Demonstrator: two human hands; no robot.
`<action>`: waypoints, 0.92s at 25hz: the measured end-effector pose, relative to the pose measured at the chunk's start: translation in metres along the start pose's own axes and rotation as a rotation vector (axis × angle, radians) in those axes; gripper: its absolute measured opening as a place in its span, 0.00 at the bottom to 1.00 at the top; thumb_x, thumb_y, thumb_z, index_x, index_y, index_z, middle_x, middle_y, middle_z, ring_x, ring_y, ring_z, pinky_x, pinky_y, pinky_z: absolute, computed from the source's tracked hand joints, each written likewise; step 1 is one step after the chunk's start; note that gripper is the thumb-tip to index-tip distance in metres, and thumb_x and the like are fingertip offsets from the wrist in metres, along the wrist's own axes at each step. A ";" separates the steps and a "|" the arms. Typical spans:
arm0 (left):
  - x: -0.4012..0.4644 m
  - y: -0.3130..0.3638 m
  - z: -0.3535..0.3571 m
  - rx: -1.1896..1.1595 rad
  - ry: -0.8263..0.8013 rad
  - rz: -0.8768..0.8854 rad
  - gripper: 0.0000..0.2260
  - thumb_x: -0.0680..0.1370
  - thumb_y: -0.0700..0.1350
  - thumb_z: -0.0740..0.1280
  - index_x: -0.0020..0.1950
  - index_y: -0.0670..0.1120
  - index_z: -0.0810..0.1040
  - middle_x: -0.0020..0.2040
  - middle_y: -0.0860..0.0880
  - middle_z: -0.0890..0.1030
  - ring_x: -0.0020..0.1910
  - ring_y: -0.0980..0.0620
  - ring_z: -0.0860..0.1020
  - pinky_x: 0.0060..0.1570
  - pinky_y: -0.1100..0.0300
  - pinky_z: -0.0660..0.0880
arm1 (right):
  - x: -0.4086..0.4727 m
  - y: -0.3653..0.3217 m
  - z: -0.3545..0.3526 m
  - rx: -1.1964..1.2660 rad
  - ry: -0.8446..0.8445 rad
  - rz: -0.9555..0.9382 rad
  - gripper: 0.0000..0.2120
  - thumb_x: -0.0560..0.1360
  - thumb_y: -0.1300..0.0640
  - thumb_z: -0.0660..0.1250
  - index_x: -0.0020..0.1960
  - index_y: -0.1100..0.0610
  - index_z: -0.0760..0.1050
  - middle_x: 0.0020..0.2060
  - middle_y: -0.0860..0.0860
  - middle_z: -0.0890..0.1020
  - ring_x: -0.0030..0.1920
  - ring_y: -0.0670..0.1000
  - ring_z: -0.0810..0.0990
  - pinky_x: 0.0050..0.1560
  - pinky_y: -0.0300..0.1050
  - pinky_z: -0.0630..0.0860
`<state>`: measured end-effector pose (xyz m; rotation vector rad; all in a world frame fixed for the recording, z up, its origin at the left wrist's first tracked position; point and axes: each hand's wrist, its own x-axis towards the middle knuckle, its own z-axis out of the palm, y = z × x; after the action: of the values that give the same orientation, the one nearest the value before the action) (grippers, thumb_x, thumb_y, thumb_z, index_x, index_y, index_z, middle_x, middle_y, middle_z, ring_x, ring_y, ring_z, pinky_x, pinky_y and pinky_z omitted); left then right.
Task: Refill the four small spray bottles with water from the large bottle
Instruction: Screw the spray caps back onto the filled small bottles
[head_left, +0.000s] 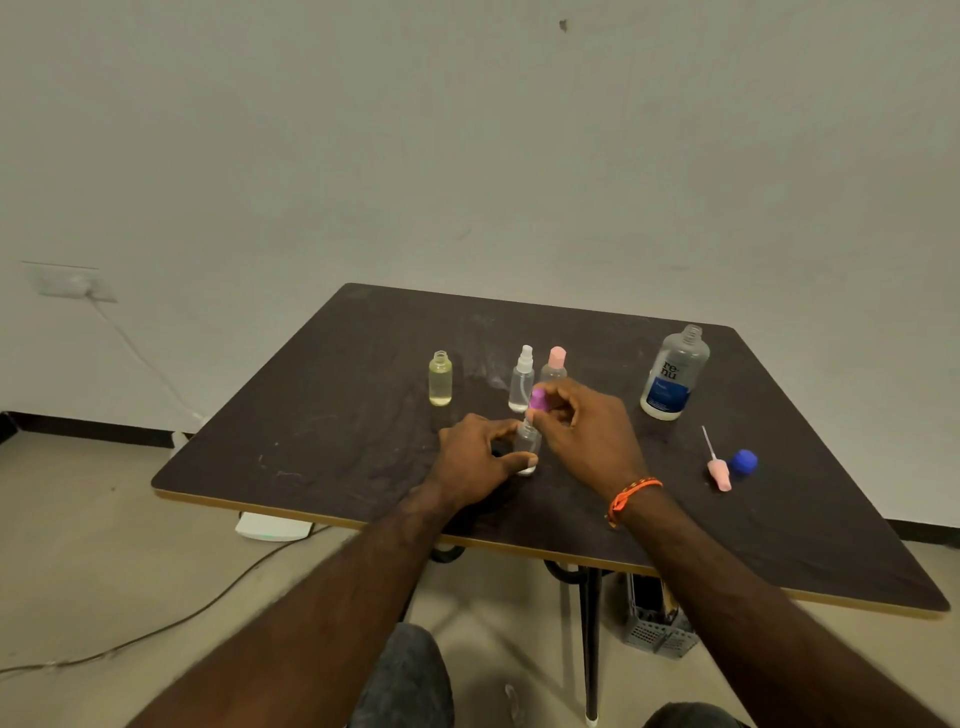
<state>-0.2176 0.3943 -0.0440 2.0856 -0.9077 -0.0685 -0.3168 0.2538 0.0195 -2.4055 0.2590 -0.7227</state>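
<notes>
My left hand grips a small clear spray bottle standing on the dark table. My right hand pinches its purple spray cap just above the bottle's neck. Behind them stand a clear bottle with a white sprayer and a pink-capped bottle. An uncapped yellowish bottle stands to the left. The large clear bottle with a blue label stands uncapped at the right. Its blue cap and a pink sprayer top lie on the table near it.
The table's front edge runs just below my wrists. A cable trails over the floor at the left, and a grey basket sits under the table. A white wall stands behind.
</notes>
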 end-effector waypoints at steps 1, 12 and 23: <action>0.000 -0.001 0.000 0.002 0.002 0.001 0.13 0.76 0.56 0.76 0.60 0.59 0.85 0.47 0.64 0.82 0.50 0.80 0.71 0.61 0.54 0.63 | -0.002 0.004 0.004 0.001 -0.044 0.039 0.09 0.75 0.53 0.72 0.55 0.50 0.81 0.48 0.46 0.85 0.47 0.42 0.81 0.54 0.45 0.81; -0.001 -0.001 0.002 0.016 -0.005 0.000 0.14 0.77 0.52 0.76 0.62 0.54 0.86 0.50 0.60 0.83 0.49 0.63 0.74 0.52 0.74 0.60 | -0.002 0.008 0.016 0.197 -0.113 0.169 0.25 0.76 0.53 0.72 0.71 0.52 0.69 0.62 0.45 0.78 0.60 0.44 0.78 0.61 0.42 0.77; 0.002 -0.008 0.005 0.014 -0.025 0.007 0.13 0.77 0.53 0.76 0.61 0.55 0.86 0.47 0.62 0.82 0.47 0.77 0.72 0.50 0.74 0.59 | -0.004 0.016 0.016 0.221 -0.136 0.140 0.28 0.75 0.53 0.74 0.71 0.50 0.68 0.64 0.49 0.79 0.61 0.45 0.79 0.63 0.46 0.77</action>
<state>-0.2131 0.3922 -0.0527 2.0986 -0.9332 -0.0842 -0.3114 0.2499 -0.0024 -2.1907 0.2738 -0.4948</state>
